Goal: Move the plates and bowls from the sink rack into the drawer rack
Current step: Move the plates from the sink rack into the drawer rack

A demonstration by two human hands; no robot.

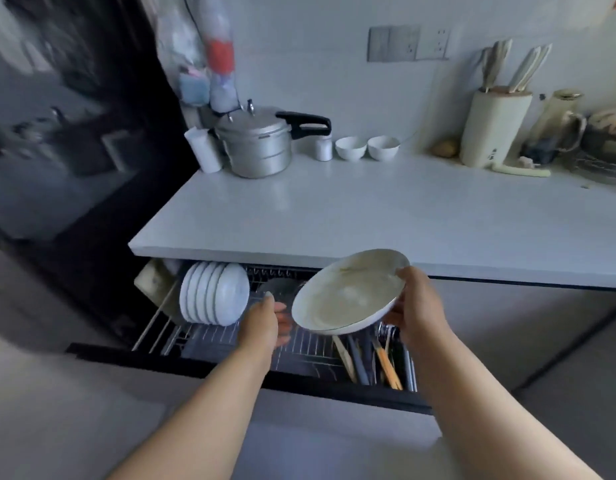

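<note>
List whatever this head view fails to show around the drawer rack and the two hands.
- Left hand: fingertips hidden behind the plate held by the right hand; whether they touch anything is unclear.
- Drawer rack: back part hidden under the countertop.
- Round grey item in the rack: blurred and partly covered, so unidentifiable.
- Sink rack: only a wire edge shows, cut off at the right border.

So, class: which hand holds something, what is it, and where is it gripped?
The right hand grips the plate by its right rim. The left hand holds nothing.
</note>
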